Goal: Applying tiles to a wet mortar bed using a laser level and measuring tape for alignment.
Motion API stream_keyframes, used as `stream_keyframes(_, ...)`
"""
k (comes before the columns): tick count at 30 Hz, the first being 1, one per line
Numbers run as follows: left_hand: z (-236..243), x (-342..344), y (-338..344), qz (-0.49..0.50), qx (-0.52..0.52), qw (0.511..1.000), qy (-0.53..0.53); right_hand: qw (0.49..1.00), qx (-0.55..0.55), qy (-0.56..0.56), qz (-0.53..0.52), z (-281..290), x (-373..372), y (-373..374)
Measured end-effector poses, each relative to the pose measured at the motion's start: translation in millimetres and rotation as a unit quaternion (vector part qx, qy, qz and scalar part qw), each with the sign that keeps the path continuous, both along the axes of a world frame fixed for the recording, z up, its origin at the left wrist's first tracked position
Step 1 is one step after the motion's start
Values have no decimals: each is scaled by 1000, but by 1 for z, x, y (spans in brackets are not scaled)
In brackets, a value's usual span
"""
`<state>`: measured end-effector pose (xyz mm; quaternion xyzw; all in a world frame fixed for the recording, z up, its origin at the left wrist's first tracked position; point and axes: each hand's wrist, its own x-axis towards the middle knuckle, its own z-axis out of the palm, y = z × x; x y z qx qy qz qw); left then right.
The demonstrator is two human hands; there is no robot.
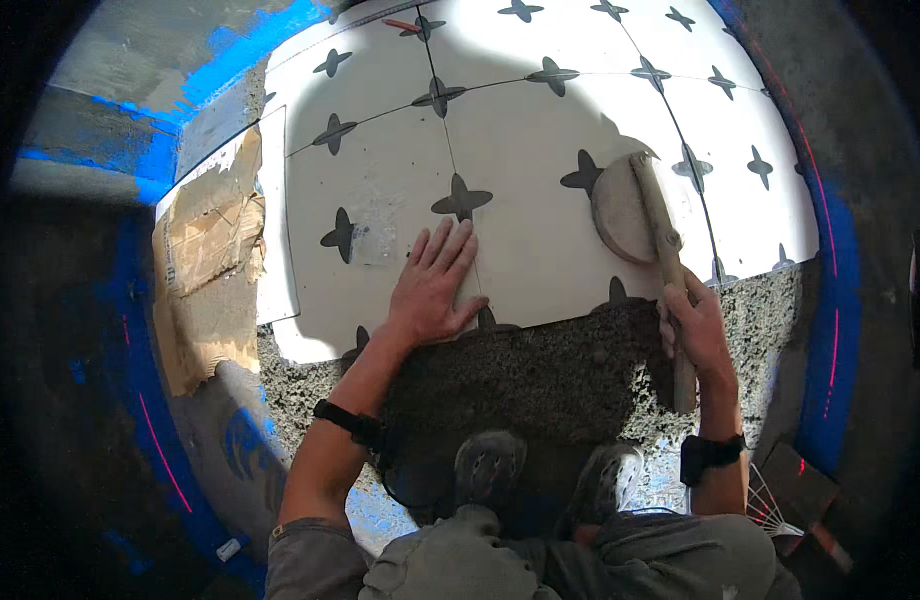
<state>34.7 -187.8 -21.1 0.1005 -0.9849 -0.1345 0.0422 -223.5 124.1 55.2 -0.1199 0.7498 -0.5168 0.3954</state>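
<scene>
My left hand lies flat with fingers spread on a white floor tile patterned with dark four-pointed shapes, near the tile's front edge. In my right hand is the wooden handle of a mallet. Its thick, round greyish head is over the right part of the tiles; whether it touches them I cannot tell. A clear patch like plastic film lies left of my left fingers. In front of the tile edge spreads a rough, dark grey mortar bed, partly in my shadow.
Torn cardboard lies along the left side. Blue coating runs along the floor and wall edges, crossed by red laser lines. A red pencil-like stick rests far off by a straightedge. At the lower right is a wire whisk-like tool.
</scene>
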Motion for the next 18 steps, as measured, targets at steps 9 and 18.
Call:
stream_keyframes(9,2,10,21,-48,66,997,14,999,17,-32,-15,6,-2,-4)
stream_keyframes(18,-1,4,57,-118,20,992,31,998,67,3,12,17,2,-1)
